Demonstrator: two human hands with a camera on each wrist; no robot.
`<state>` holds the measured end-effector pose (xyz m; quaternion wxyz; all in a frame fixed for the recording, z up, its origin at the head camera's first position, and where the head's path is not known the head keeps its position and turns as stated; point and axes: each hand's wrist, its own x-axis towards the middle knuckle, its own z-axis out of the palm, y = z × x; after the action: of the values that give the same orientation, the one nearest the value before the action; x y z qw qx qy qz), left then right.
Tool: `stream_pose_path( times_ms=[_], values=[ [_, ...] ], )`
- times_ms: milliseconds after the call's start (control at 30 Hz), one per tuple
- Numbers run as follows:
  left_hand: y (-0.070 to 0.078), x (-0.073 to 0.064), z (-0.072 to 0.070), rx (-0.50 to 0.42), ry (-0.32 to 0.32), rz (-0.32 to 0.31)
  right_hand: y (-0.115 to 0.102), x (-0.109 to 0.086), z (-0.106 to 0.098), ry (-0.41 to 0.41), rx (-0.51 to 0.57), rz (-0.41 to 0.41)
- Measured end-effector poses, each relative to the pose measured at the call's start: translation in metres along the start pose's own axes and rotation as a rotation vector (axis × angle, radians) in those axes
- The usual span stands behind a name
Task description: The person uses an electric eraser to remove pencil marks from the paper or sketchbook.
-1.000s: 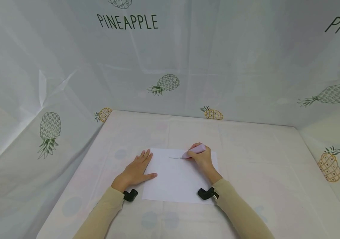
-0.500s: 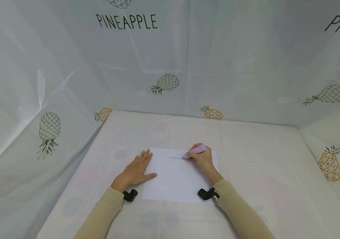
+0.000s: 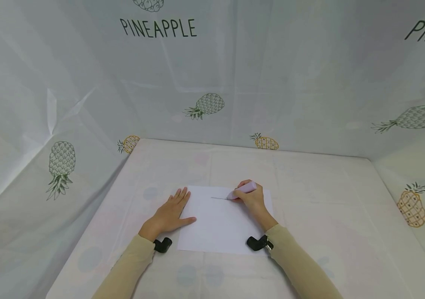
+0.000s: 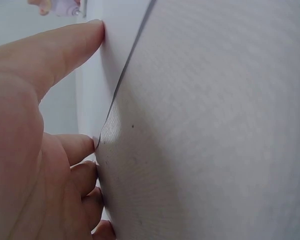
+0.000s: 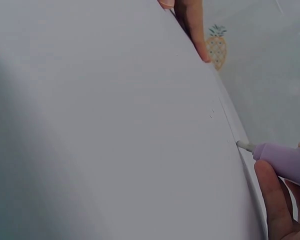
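A white sheet of paper (image 3: 216,230) lies on the table in the head view. My right hand (image 3: 255,202) grips a thick lilac marker (image 3: 248,187) near the paper's upper right. In the right wrist view the grey tip (image 5: 244,145) of the marker meets the paper at the end of a thin dark line. That short, nearly level line (image 3: 217,198) runs left from the tip in the head view. Spread flat, my left hand (image 3: 168,214) rests over the paper's left edge, its thumb and index fingertip on the sheet.
A pale cloth with faint coloured spots covers the table (image 3: 320,199). Behind and beside it hangs a white sheet with printed pineapples (image 3: 210,104). Each wrist wears a black camera mount, the left mount (image 3: 163,245) beside the paper and the right mount (image 3: 256,243) over its lower right.
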<state>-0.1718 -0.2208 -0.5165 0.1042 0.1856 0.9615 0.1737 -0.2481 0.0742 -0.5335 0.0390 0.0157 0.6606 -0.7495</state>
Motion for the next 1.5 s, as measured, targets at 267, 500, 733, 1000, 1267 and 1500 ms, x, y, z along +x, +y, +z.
stream_pose_path(
  times_ms=[267, 500, 733, 1000, 1267, 1500],
  values=[
    [-0.001, 0.000, 0.001, 0.009, -0.011, -0.007, 0.004, 0.003, 0.001, -0.013, -0.001, 0.002],
    [-0.002, 0.001, 0.003, 0.014, -0.004, -0.006, 0.003, 0.002, 0.003, -0.019, 0.001, -0.005],
    [-0.001, 0.000, 0.000, 0.016, -0.012, -0.011, 0.003, 0.004, 0.005, -0.020, 0.005, 0.006],
    [0.002, 0.000, -0.003, 0.008, -0.012, -0.006, 0.004, 0.005, 0.007, -0.029, 0.012, 0.003],
    [0.001, 0.000, -0.001, 0.007, -0.016, -0.012, 0.003, 0.005, 0.010, -0.023, 0.015, -0.005],
    [0.000, 0.000, 0.000, 0.011, -0.015, -0.015, 0.005, 0.006, 0.013, -0.014, -0.004, 0.000]
  ],
)
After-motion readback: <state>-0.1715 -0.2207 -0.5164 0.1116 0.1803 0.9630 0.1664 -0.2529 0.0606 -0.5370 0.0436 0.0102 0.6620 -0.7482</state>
